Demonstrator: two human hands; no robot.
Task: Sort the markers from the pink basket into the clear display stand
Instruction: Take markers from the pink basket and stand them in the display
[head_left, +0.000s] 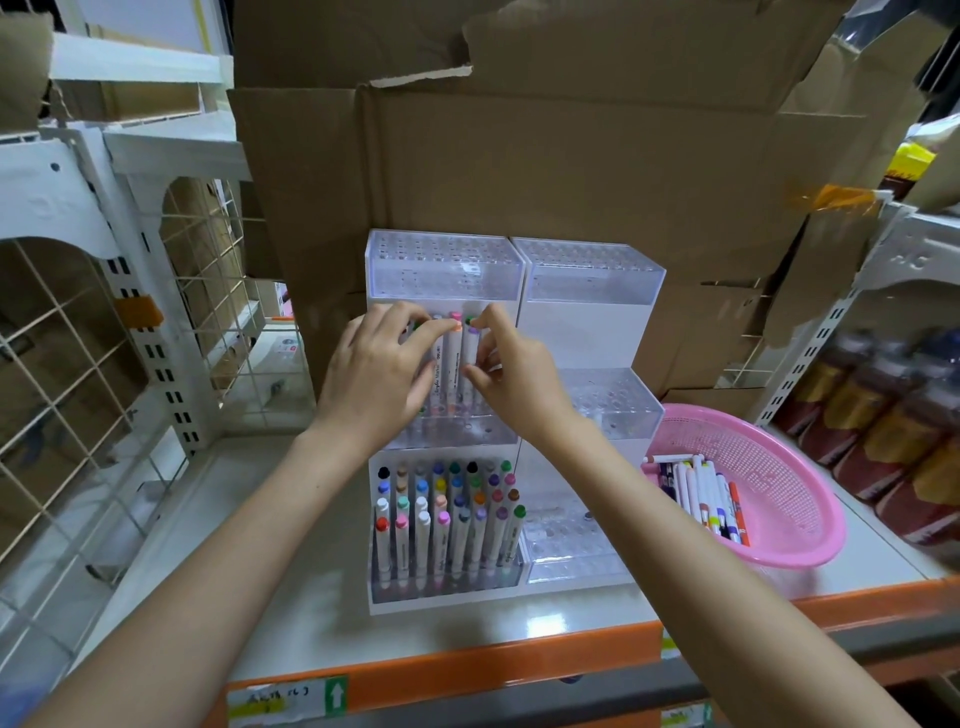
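Markers stand upright, caps up, in the middle tier of the clear display stand (441, 270), and both hands are on them: the left hand (379, 374) pinches the orange-capped marker (445, 358) near its top, while the right hand (511, 379) grips the marker beside it (470, 356). Straight down looks the way to seat them. Loose markers (701, 493) wait in the pink basket (769, 467), low on the right, nearer the right hand.

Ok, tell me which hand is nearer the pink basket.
Right. The right hand pinches a second marker at the clear display stand, up and left of the pink basket; the left hand, holding the orange-capped marker, lies farther left.
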